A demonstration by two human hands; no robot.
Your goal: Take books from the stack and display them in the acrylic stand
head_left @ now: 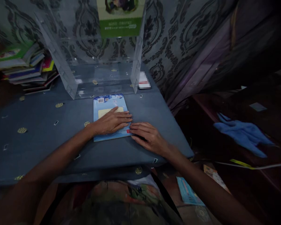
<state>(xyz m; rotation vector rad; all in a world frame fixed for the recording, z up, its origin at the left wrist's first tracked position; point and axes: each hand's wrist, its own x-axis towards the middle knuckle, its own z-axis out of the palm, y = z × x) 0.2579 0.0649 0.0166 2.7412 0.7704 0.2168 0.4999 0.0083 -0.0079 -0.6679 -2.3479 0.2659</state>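
My left hand (pixel 113 121) lies flat, palm down, fingers extended over the blue book (pixel 113 102). Right hand (pixel 148 135) half curled at the book's right edge, thumb apart from fingers; cannot tell whether they pinch it or merely touch. Clear rack (pixel 136 67) stands just beyond the book, ahead of my hands; book pile (pixel 31 67) well off to my left. Risks, as I judge: a forward push could skid the book into the rack; uneven pressure could ruck the tablecloth (pixel 154 112); my right fingertips, catching, could crease the cover.

Nothing reads clearly: the blue book (pixel 105 111) bears a barcode (pixel 100 100), the green panel (pixel 120 28) blurred lettering (pixel 120 24).
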